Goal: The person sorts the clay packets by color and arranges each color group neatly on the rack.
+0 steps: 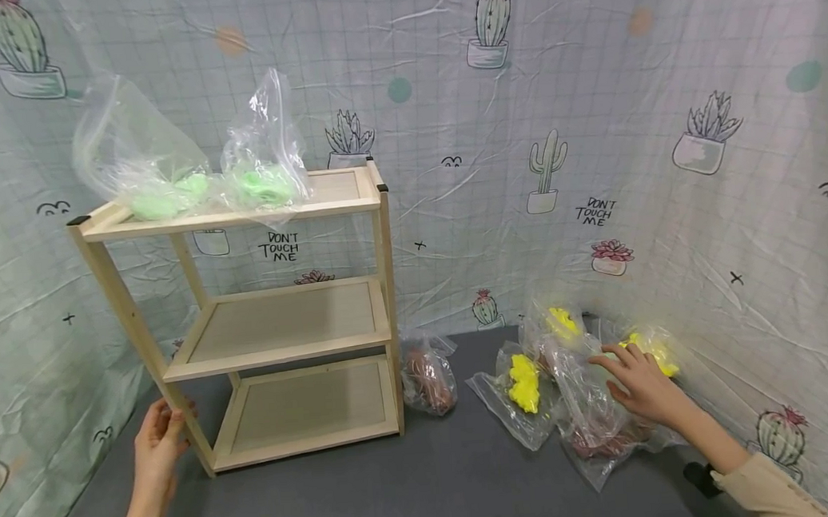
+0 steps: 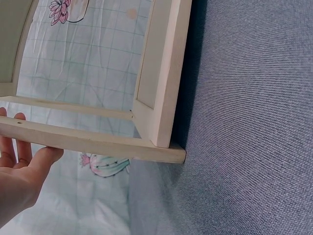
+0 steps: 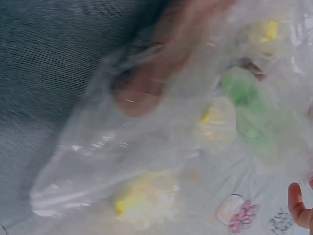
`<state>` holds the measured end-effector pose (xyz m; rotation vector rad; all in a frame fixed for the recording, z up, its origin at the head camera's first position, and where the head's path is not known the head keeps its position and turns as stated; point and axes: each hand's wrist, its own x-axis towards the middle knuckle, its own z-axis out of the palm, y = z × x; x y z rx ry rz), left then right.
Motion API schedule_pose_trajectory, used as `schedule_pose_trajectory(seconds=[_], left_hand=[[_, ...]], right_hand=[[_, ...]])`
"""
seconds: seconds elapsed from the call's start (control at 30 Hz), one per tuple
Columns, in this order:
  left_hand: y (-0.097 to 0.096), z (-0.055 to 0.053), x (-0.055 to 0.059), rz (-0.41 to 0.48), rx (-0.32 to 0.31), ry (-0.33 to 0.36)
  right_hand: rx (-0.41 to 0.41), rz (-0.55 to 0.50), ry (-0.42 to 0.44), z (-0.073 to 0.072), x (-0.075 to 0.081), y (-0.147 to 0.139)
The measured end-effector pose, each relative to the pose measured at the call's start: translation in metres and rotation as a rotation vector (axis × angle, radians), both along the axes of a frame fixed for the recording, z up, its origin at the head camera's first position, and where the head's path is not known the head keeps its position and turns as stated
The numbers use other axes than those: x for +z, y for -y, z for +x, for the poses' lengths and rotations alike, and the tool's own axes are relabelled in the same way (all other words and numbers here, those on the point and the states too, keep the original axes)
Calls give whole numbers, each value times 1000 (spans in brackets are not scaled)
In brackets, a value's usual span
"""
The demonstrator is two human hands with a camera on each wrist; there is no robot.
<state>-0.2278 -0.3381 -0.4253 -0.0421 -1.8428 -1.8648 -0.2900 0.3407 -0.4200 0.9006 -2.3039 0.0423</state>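
Observation:
A light wooden three-tier shelf rack stands at left on the dark grey surface. My left hand holds its front left post low down, thumb on one side and fingers on the other; the left wrist view shows the same hand on the post. Over a pile of clear plastic bags at right hovers my right hand, fingers loosely bent with nothing visible between them. Inside the bags are yellow lumps, reddish-brown pieces and something green. The right wrist view is blurred.
Two clear bags with light green contents sit on the rack's top shelf. Beside the rack's right post lies a bag of reddish-brown pieces. A cactus-print curtain hangs behind and along both sides.

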Motion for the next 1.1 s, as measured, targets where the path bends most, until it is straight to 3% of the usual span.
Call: schedule_pose_trajectory(seconds=[0.43,0.67,0.9,1.1], left_hand=[[0,0,0,12,1,-16],[-1,-2,0,23,-20,-25],[-1,-3,0,15,-10,8],[0,-2,-1,13,-5,10]], right_hand=[[87,35,-82,-5,51,18],[149,15,-194,-11,77,34],[247,-19,-304,-15,128,59],[261,-12,-356,-14,177,83]])
